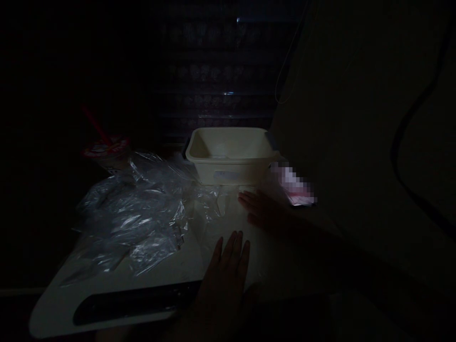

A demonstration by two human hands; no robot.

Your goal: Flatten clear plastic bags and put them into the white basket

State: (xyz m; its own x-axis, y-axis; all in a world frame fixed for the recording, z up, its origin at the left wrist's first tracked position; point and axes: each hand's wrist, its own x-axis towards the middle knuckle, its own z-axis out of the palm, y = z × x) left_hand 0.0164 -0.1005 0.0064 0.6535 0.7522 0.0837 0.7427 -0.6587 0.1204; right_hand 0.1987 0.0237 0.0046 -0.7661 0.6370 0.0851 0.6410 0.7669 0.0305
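Note:
The scene is very dark. My left hand (228, 270) lies flat near the front edge of a pale board (192, 263), its fingers stretched forward. Farther back and to the right, my right hand (261, 209) rests with fingers extended toward the left, just in front of a cream plastic basin (231, 171). Neither hand appears to grip anything. A thin clear plastic sheet (210, 228) seems to lie on the board by the fingers, though its outline is faint. Crumpled clear plastic bags (138, 218) are heaped left of my hands.
A cup (114, 159) with a red straw stands behind the bags at left. Right of the basin lies a pinkish, blurred item (295, 185). The board has a dark handle slot (131, 301) at front left. A dark cable (395, 142) hangs at right.

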